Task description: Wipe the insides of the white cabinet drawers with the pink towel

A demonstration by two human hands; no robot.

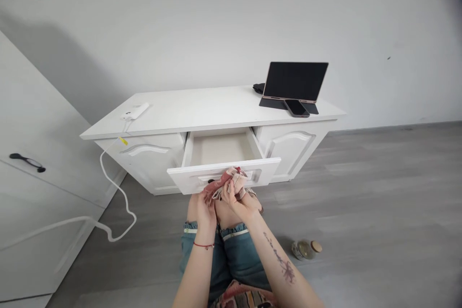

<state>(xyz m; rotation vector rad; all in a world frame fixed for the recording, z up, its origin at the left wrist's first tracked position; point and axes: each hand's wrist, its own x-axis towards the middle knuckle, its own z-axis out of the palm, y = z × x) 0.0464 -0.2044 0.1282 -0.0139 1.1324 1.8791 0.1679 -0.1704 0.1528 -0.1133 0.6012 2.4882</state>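
Both my hands are closed on a pink and cream cloth (pixel 223 181), held bunched above my knees. My left hand (pixel 205 208) grips its lower left part. Higher up and to the right, my right hand (pixel 236 200) pinches the cream part, near a small red detail. Just beyond the cloth is the front of a pulled-out white drawer (pixel 195 175); the cloth hides part of that panel. Inside the drawer, only the bare bottom shows. I cannot tell whether the cloth touches the drawer front.
The drawer belongs to a white cabinet (pixel 202 106). On its top are a propped tablet (pixel 296 81), a phone (pixel 296 108) and a white power strip (pixel 136 111), whose cable (pixel 121 192) hangs down to the left. A corked glass jar (pixel 303 249) is on the floor at right. A white wardrobe (pixel 43 202) stands at left.
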